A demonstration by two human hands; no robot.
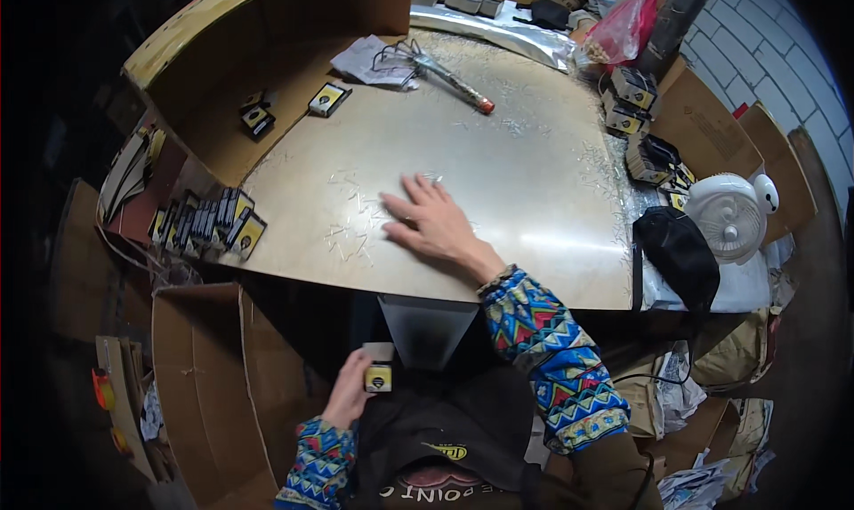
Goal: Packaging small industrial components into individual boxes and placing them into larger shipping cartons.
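My left hand (348,388) is closed round a small black, yellow and white box (378,377), low in front of my body. The box's pale top flap stands up. Out over the pale worktop (498,208), my right hand (431,218) lies palm down with its fingers spread and holds nothing that shows. Thin, shiny nail-like pins (349,240) are scattered just left of it; whatever lies beneath the palm is hidden. Below the table's front edge, between my hands, hangs a pale chute-like piece (427,325).
Several similar boxes (209,223) stand at the table's left corner. A big cardboard carton (213,110) lies on its side at the back left. A rake-like tool (454,85) rests farther back. A white fan (728,216) and a black bag (678,250) are at right.
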